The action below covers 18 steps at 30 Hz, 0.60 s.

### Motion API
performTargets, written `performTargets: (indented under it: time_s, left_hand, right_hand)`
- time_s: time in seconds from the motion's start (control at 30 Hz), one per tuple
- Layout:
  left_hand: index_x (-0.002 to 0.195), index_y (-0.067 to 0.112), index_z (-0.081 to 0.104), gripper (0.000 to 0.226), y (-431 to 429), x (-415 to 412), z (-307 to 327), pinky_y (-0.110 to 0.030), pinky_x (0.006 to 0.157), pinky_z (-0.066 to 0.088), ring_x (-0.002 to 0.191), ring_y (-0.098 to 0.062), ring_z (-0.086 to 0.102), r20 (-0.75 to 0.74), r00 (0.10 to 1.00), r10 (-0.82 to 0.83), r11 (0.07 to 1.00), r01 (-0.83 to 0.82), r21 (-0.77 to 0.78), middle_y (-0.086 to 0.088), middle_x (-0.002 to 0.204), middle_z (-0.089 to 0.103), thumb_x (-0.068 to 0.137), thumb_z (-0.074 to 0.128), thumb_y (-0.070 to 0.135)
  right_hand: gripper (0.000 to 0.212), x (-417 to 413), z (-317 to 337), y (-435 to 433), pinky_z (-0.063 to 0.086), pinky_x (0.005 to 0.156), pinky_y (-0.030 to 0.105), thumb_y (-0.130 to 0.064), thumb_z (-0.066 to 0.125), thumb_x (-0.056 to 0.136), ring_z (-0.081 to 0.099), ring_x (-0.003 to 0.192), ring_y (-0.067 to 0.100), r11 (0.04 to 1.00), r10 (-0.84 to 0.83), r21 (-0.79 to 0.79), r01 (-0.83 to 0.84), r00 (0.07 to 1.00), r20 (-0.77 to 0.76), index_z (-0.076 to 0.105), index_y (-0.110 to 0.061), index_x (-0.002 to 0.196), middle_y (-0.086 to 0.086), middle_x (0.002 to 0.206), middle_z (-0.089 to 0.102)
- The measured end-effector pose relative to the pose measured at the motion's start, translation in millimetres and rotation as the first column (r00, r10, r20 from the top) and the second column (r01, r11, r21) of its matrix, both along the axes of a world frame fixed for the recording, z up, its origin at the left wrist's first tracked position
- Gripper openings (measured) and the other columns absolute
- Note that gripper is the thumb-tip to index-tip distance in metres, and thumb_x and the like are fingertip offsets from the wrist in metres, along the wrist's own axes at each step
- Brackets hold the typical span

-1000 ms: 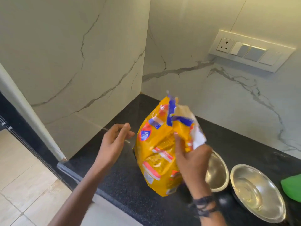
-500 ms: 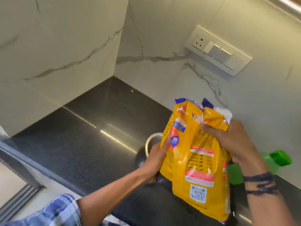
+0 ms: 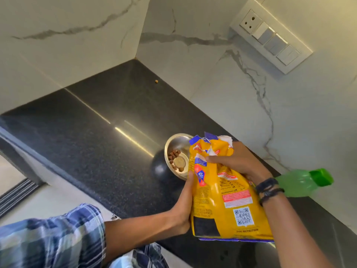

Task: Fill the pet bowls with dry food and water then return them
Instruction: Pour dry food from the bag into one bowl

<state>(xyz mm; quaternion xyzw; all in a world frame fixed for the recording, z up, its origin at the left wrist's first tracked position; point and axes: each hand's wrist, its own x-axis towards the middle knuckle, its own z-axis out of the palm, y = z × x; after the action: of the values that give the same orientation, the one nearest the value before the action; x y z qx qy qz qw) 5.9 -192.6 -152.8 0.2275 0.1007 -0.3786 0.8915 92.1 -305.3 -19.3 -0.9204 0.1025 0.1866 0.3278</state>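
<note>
Black counter (image 3: 92, 128) open left of bowl (image 3: 176, 145), food bag (image 3: 222, 194) overhanging bowl, green bottle (image 3: 297, 182) right

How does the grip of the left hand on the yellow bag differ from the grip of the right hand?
The left hand supports the yellow food bag along its lower side edge, while the right hand pinches it near the torn top. The right wrist wears dark bands; the left wrist is bare. Both hands hold the bag tilted over the steel bowl.

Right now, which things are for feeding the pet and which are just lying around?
For the job:
yellow food bag, held by the left hand and right hand
steel bowl with some kibble
green bottle

Just there:
stray kibble piece on the black counter
wall switch panel
</note>
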Motion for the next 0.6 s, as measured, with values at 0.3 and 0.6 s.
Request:
performTargets:
  time_s: [0.3,0.6]
  left_hand:
    - [0.126,0.019,0.065,0.069,-10,-10,0,-0.050,0.098,0.050,0.112,-0.033,0.067,-0.155,0.986,-0.061,0.998,0.060,-0.010,-0.015,0.120,0.071,0.092,0.032,0.069]
    - [0.126,0.024,0.067,0.074,-29,-12,8,-0.049,0.110,0.042,0.115,-0.026,0.066,-0.055,0.990,-0.130,0.991,0.131,0.029,-0.009,0.123,0.070,0.087,0.032,0.077]
  right_hand:
    - [0.021,10,0,-11,0.060,0.079,0.040,-0.022,0.083,0.074,0.073,0.075,0.014,0.987,0.070,-0.140,-0.074,0.997,-0.033,0.073,-0.022,0.091,-0.001,0.085,0.077]
    - [0.048,14,2,6,0.060,0.082,0.037,-0.058,0.083,0.062,0.075,0.079,0.012,0.966,0.188,-0.132,-0.223,0.954,-0.234,0.075,-0.026,0.097,-0.005,0.085,0.078]
